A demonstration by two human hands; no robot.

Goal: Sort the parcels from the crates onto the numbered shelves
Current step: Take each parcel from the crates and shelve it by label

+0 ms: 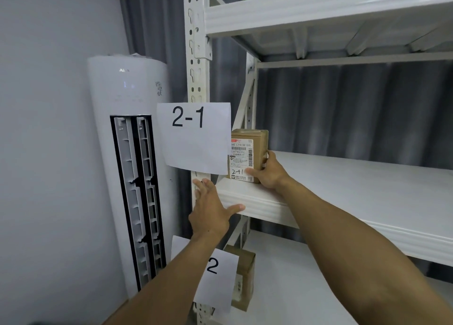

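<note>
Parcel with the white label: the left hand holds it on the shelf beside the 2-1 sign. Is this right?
Not quite: in the head view the right hand grips the parcel, not the left. The left hand lies open against the front edge of the shelf. The parcel does stand on that shelf beside the 2-1 sign.

Room notes: plain pale grey wall (49, 128) on the left. White floor-standing air conditioner (127, 92) stood against it, just beside the rack's front upright. Tower type; its tall vertical vent (137, 190) had a black surround and grey louvres, and a faint indicator glowed near the top. Dark grey pleated curtain (343, 109) hung behind both the unit and the rack. White slotted-steel shelving rack (196, 43) filled the right side. Light was flat and diffuse, no hard shadows, source out of view.
</note>
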